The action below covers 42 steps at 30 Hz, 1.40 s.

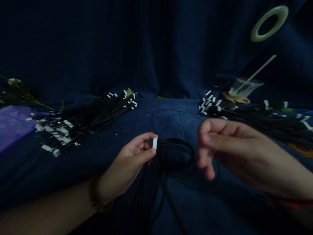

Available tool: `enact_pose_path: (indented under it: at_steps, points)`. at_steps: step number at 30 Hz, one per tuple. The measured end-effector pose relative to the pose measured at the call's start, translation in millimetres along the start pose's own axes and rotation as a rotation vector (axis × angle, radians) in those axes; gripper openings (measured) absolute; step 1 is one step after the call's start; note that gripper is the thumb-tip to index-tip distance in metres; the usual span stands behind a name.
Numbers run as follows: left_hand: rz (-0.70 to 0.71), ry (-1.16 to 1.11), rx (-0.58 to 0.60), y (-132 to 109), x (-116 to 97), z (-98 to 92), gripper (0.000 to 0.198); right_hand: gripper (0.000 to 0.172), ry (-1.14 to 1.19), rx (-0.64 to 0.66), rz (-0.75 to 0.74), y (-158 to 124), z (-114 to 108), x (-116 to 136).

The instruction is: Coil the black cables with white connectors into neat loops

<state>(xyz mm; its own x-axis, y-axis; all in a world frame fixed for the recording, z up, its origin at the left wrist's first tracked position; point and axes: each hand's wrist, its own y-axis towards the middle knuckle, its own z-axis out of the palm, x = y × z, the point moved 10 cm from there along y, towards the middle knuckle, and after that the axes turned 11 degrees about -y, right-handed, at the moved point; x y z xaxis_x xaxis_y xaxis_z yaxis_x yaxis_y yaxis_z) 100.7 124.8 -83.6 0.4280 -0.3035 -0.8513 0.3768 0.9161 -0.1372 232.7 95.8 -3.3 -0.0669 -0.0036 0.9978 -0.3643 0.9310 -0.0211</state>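
Note:
Between the thumb and index finger of my left hand (134,151) is a small white connector (155,143), held upright. Thin black cables (181,147) run from near it and loop to the right, with more strands hanging below over the blue cloth. My right hand (227,147) is raised to the right of the loop, slightly blurred. Its thumb presses against the curled index finger while the other fingers bend downward. Whatever may be in that pinch is hidden from view.
A bundle of black cables with white ends (95,112) lies at left, beside a purple bag (14,122) and a flower stem (34,94). Another bundle (254,119) lies at right. Behind it stand a clear cup with a stick (245,87) and, higher, a tape roll (255,34).

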Motion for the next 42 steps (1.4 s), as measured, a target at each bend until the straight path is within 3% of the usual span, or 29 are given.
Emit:
enact_pose_path:
  at_steps: [2,6,8,14,29,42]
  points:
    - [0.022,0.011,0.046,-1.9,-0.1,2.6,0.029,0.017,-0.256,0.016,0.07,-5.0,10.3,-14.7]
    - [0.043,0.008,0.128,-8.1,-2.2,10.4,0.026,0.022,-0.826,-0.057,-0.044,-13.8,17.3,-8.1]
    - [0.061,0.024,0.177,-10.7,-3.9,15.0,0.025,0.022,-0.953,-0.061,-0.096,-16.2,20.9,-3.1]
    - [0.063,0.042,0.248,-12.2,-2.5,19.3,0.025,0.021,-0.978,-0.069,-0.119,-13.8,22.8,-1.1]
    - [0.051,0.121,0.252,-13.0,-1.0,21.6,0.025,0.022,-0.987,-0.045,-0.119,-15.3,27.2,-4.2]
    - [-0.016,0.203,0.214,-10.3,8.8,16.7,0.026,0.018,-1.194,-0.015,-0.191,-13.8,34.9,-7.7]
